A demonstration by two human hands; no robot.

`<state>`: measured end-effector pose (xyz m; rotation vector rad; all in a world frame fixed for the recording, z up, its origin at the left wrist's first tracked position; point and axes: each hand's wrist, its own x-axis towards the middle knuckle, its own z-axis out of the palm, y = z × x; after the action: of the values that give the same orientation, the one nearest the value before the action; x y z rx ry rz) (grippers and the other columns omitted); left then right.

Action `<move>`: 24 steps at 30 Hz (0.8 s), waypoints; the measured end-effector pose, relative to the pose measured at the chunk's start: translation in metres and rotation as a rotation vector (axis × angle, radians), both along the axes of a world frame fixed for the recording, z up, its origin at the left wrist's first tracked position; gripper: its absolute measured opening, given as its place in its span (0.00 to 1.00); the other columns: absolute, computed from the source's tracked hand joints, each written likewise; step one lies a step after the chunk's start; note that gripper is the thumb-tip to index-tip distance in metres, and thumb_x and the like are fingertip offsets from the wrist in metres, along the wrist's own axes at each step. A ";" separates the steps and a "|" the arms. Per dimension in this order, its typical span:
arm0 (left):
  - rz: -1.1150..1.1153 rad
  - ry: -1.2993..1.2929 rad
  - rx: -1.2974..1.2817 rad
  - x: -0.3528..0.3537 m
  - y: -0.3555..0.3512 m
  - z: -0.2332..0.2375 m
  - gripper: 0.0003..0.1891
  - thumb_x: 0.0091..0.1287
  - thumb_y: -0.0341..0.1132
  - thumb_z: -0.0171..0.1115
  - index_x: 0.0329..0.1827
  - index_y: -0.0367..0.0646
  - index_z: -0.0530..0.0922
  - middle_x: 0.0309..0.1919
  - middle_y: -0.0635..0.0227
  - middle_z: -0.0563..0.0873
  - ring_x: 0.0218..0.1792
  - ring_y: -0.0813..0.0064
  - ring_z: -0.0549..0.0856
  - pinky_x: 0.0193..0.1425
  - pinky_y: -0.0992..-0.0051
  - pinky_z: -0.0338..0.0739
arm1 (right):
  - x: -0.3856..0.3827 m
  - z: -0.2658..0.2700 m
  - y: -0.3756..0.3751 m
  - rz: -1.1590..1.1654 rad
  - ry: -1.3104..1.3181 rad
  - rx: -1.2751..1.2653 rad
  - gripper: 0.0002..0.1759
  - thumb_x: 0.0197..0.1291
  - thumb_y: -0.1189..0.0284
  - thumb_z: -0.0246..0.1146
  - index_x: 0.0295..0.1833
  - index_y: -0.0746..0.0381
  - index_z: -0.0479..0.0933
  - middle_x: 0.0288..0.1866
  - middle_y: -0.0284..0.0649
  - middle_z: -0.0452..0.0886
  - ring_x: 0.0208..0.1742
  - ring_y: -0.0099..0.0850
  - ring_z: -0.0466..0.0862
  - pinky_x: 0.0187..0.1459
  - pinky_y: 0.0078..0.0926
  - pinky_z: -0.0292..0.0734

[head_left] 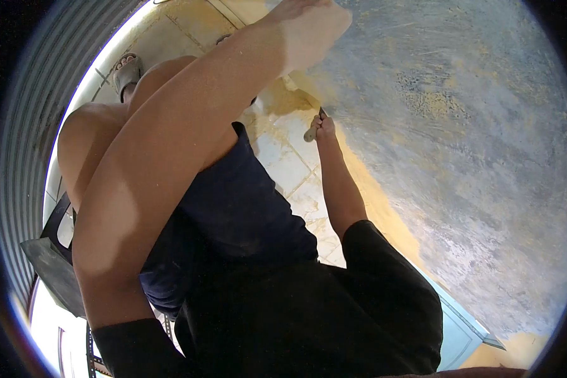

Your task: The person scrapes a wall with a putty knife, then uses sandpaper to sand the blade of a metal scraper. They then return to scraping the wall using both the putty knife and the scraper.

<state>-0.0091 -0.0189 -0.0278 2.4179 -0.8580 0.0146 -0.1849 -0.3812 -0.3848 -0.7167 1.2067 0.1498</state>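
My right hand (324, 126) is closed around a putty knife. The rounded pale handle end of the putty knife (309, 134) sticks out on one side of the fist, and a short dark piece of blade points up on the other, close to the wall's lower edge. The wall (435, 157) is coated in patchy grey over yellow. Across the upper middle reaches my left arm, with my left hand (312, 38) at the top edge beside the wall. Its fingers are mostly cut off by the frame, so their grip cannot be made out.
Below the wall lies a pale tiled floor (290, 157) with yellowish stains. My bent knees and a sandalled foot (127, 72) are at the left. A grey corrugated surface (19, 157) curves along the left side. A light-blue panel (460, 334) stands at the lower right.
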 end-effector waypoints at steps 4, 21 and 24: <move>-0.026 -0.024 0.025 0.005 0.003 -0.003 0.06 0.71 0.31 0.59 0.45 0.37 0.78 0.39 0.50 0.87 0.46 0.51 0.88 0.50 0.57 0.83 | 0.003 0.042 0.027 0.033 -0.109 -0.202 0.07 0.76 0.68 0.50 0.42 0.57 0.69 0.23 0.37 0.69 0.15 0.25 0.66 0.15 0.23 0.60; -0.020 -0.076 -0.025 0.003 0.005 -0.006 0.08 0.71 0.31 0.59 0.48 0.38 0.76 0.43 0.50 0.87 0.48 0.52 0.88 0.53 0.58 0.83 | 0.007 0.058 0.041 0.007 -0.110 -0.070 0.08 0.79 0.64 0.46 0.47 0.56 0.65 0.26 0.35 0.70 0.15 0.20 0.63 0.14 0.19 0.59; -0.012 0.053 0.072 0.002 0.007 0.004 0.08 0.70 0.30 0.59 0.48 0.37 0.77 0.42 0.49 0.87 0.48 0.52 0.88 0.52 0.58 0.83 | 0.015 0.047 0.027 -0.019 -0.131 0.064 0.07 0.78 0.66 0.48 0.45 0.56 0.65 0.25 0.36 0.70 0.15 0.22 0.63 0.15 0.20 0.59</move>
<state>-0.0076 -0.0121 -0.0236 2.4685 -0.8632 -0.0859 -0.1701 -0.3539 -0.3382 -0.6489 1.0783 0.1231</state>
